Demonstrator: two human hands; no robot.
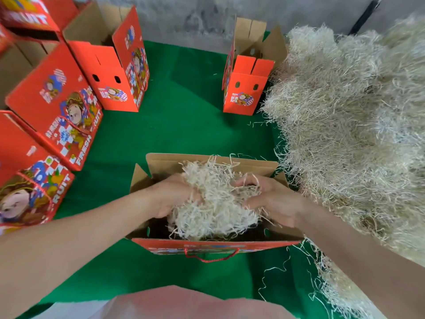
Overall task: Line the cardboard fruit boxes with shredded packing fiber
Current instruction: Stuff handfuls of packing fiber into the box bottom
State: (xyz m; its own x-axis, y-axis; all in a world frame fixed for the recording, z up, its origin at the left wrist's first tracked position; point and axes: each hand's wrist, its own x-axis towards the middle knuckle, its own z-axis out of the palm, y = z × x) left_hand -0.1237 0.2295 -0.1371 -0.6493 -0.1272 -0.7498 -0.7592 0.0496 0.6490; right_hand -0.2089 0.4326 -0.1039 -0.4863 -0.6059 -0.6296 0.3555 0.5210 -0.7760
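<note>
in the head view, at the near edge of the green cloth point(184, 116): stuffing step in hand on the open box point(213, 247). grips a wad of shredded fiber point(213, 203) from both sides, left hand point(171, 196) and right hand point(273, 201) close to each other, fingers curled into it. reaches in with forearms angled inward over the box mouth. sits partly inside, bulging above the rim (box floor mostly hidden). next, probably: press down, spread toward the corners, then fetch more from the big pile point(356, 123) just to the right.
</note>
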